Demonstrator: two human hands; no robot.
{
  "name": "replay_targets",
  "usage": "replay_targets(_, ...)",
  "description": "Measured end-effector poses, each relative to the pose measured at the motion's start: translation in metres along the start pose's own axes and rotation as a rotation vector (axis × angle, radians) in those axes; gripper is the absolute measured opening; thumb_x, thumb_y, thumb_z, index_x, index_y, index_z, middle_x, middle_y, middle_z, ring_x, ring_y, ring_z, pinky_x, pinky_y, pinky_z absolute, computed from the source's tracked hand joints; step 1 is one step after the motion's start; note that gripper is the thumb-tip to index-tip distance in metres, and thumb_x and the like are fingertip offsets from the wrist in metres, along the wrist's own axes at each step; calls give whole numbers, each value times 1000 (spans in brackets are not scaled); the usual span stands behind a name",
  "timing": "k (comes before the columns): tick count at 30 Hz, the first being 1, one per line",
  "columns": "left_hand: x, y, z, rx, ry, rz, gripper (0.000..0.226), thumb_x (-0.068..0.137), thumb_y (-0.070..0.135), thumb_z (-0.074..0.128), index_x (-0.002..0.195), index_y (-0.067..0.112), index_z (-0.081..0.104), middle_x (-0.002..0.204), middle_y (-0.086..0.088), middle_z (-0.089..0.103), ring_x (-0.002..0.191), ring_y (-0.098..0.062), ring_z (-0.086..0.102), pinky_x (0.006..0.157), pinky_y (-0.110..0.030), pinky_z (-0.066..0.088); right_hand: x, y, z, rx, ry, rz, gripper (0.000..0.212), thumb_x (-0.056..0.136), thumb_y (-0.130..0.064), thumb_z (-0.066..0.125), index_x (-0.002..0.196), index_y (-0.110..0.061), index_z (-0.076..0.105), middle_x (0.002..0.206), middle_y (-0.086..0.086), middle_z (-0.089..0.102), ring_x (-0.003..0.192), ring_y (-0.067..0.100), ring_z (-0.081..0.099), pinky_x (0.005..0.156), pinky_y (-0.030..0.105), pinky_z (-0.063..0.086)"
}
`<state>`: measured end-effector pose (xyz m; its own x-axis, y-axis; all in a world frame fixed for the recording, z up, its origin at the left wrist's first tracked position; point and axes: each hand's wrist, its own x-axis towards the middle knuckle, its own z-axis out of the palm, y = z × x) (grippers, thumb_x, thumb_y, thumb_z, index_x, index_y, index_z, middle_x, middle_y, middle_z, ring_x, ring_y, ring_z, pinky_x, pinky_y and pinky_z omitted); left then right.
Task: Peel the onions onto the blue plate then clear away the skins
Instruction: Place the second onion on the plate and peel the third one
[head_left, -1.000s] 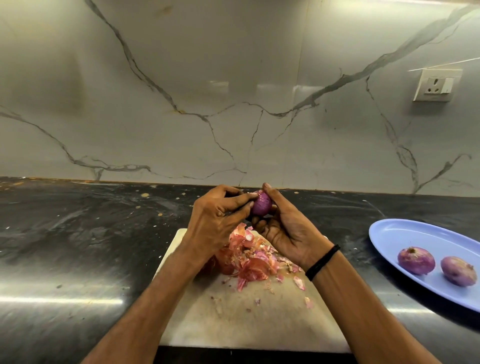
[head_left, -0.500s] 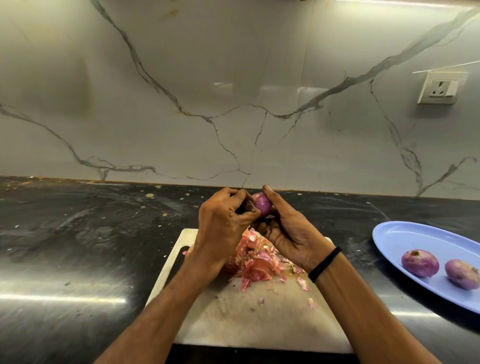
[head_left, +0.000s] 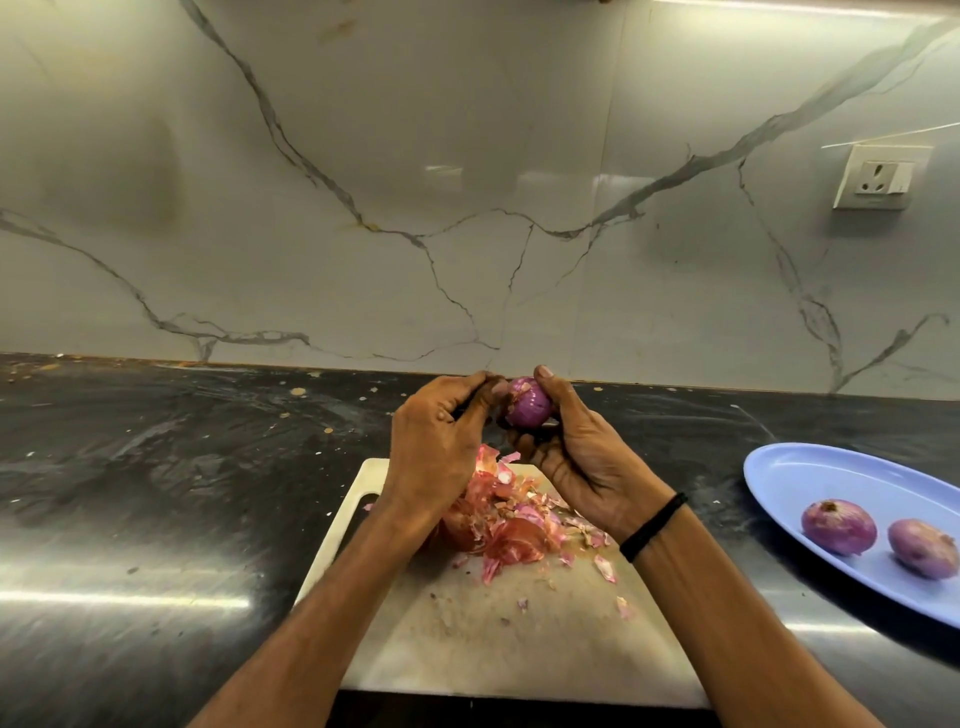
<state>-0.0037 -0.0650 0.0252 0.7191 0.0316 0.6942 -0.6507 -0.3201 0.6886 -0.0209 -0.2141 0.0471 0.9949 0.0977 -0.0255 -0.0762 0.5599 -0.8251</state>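
A small purple onion (head_left: 529, 402) is held above the far end of the white cutting board (head_left: 519, 639). My right hand (head_left: 582, 457) cups it from below with the thumb on top. My left hand (head_left: 441, 441) has its fingertips pinching at the onion's left side, where a bit of skin sticks up. A heap of pink onion skins (head_left: 511, 519) lies on the board under my hands. At the right the blue plate (head_left: 810, 473) carries two peeled onions, one (head_left: 838, 527) left of the other (head_left: 922, 548).
The board sits on a dark glossy counter (head_left: 156, 493) dotted with crumbs, backed by a marble wall. A wall socket (head_left: 878, 176) is at the upper right. A black band circles my right wrist.
Both hands have stayed over the board's far end. My left fingertips shifted up along the onion's left side, and more of the onion's purple surface shows.
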Motion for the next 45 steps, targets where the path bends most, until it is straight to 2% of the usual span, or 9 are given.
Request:
replay_targets(5, -3, 1, 5, -61, -6, 29, 36, 82, 34, 71, 116, 21, 72, 111, 4, 69, 106, -8, 66, 91, -25, 56, 4, 1, -1, 91, -45, -17, 41, 92, -29, 67, 116, 3, 60, 101, 19, 64, 71, 17, 66, 68, 28, 59)
replay_targets(13, -7, -2, 8, 113, 117, 34, 15, 86, 2, 73, 99, 8, 77, 92, 0, 71, 82, -3, 66, 76, -7, 52, 6, 11, -4, -126, -65, -25, 43, 92, -31, 66, 116, 5, 67, 109, 23, 66, 95, 29, 62, 94, 40, 54)
replay_targets(19, -8, 8, 8, -8, 205, -150, 26, 92, 4, 64, 94, 28, 74, 74, 24, 63, 73, 7, 65, 63, -7, 50, 2, 8, 3, -124, -57, -10, 36, 89, -31, 68, 103, 2, 72, 107, 24, 68, 91, 31, 65, 86, 42, 59)
replay_targets(23, -5, 0, 4, 86, 247, -166, 22, 93, 4, 63, 110, 12, 74, 86, 19, 65, 82, 1, 66, 76, -12, 53, 1, 4, 3, -84, -22, -45, 32, 95, -29, 62, 107, 1, 65, 105, 22, 66, 78, 23, 68, 68, 29, 61)
replay_targets(28, -4, 5, 5, 58, 139, -78, 28, 94, 11, 65, 121, 17, 69, 114, 7, 69, 100, 0, 64, 87, -10, 51, 3, 4, 0, -58, -68, -80, 26, 96, -22, 60, 106, 1, 67, 97, 16, 72, 86, 26, 70, 78, 37, 62)
replay_targets(32, -4, 7, 5, 1, 106, -70, 25, 88, 25, 73, 113, 22, 74, 107, 7, 72, 98, -1, 67, 86, -14, 54, 5, 6, -2, -102, -83, -117, 31, 95, -20, 62, 115, 3, 66, 113, 22, 65, 96, 31, 65, 82, 40, 60)
replay_targets(36, -4, 3, 5, 62, 160, -58, 20, 88, 15, 72, 108, 15, 75, 99, 1, 74, 88, 0, 66, 80, -9, 52, 6, 8, -3, -168, -95, -148, 35, 94, -16, 62, 123, 3, 63, 123, 24, 63, 102, 33, 64, 73, 32, 61)
replay_targets(41, -7, 0, 12, 210, 140, 10, 17, 91, 6, 69, 107, 4, 73, 96, -5, 73, 80, -5, 62, 75, -3, 47, 10, 11, -4, -233, -78, -182, 36, 94, -15, 61, 124, 4, 62, 123, 22, 65, 106, 30, 66, 89, 40, 59)
replay_targets(45, -6, 2, 12, 199, 144, -9, 14, 94, 2, 62, 103, 6, 73, 90, -2, 70, 78, -7, 63, 75, -8, 50, 5, 12, 2, -66, -115, -131, 40, 95, -16, 60, 123, 11, 59, 122, 27, 64, 100, 28, 66, 76, 32, 61)
